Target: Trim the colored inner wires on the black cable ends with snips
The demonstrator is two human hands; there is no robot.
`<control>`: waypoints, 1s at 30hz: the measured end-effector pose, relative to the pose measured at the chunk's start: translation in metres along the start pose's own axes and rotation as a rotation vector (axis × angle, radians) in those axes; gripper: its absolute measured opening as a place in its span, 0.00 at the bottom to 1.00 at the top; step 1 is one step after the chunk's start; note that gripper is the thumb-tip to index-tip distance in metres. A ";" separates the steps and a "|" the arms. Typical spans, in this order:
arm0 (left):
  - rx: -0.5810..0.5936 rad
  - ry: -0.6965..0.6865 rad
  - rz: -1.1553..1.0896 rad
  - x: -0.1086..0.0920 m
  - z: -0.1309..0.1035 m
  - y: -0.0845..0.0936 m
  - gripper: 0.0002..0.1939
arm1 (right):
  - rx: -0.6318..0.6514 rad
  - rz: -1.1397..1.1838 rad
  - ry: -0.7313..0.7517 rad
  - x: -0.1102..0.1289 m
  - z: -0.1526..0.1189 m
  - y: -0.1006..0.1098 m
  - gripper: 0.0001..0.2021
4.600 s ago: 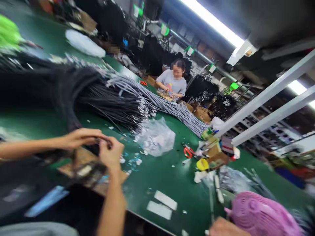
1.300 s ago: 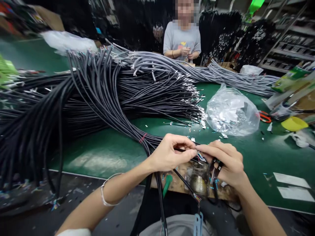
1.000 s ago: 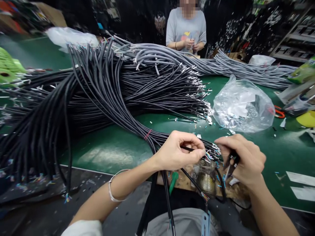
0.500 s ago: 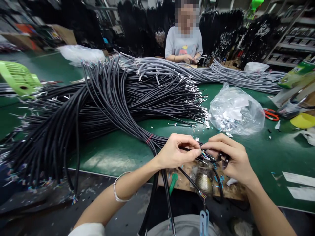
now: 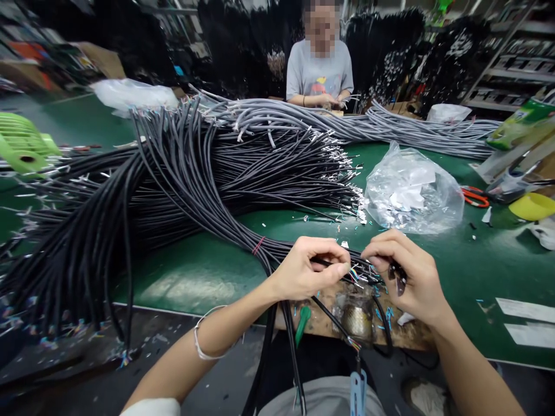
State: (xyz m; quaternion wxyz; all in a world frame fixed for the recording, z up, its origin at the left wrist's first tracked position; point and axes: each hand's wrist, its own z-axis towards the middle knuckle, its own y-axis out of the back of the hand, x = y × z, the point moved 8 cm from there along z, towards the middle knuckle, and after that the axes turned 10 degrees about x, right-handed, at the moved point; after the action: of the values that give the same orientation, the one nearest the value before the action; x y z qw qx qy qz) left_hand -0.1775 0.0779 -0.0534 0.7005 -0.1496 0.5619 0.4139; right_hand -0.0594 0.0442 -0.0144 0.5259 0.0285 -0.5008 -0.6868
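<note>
My left hand pinches a black cable near its stripped end. Thin coloured wires fan out just past the fingertips. To its right, my right hand is closed, thumb and forefinger together, with a gap between it and the left fingertips. A dark, shiny small tool is tucked in its curled fingers; its kind is mostly hidden. Below the hands are a worn wooden board and a round brass-coloured object. A light-blue clip hangs under another cable's coloured wires.
A large heap of black cables covers the left of the green table. Grey cables lie behind. A clear plastic bag of scraps and orange-handled scissors sit at right. Across the table, a person handles cables.
My right hand has drawn slightly back from the left fingertips, widening the gap. The left hand keeps its pinch on the cable. The whole view has shifted a little.
</note>
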 end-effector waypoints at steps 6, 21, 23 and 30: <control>-0.006 -0.010 -0.014 0.003 0.001 -0.002 0.08 | 0.008 0.075 -0.022 -0.003 0.000 -0.001 0.13; 0.100 0.018 0.185 0.008 0.003 -0.016 0.11 | 0.350 -0.412 -0.619 -0.082 -0.018 -0.031 0.19; 0.052 -0.055 0.209 0.002 0.003 -0.001 0.16 | 0.330 -0.443 -0.649 -0.087 -0.019 -0.027 0.17; -0.222 -0.320 -0.057 -0.097 -0.014 0.075 0.26 | 0.357 -0.432 -0.594 -0.098 -0.018 -0.031 0.17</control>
State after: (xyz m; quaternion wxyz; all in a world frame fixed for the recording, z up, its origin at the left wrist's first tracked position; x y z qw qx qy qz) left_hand -0.2458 0.0744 0.0494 0.7716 -0.1739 0.3897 0.4718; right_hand -0.0272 0.1042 -0.0932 0.1887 0.0241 -0.7248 -0.6622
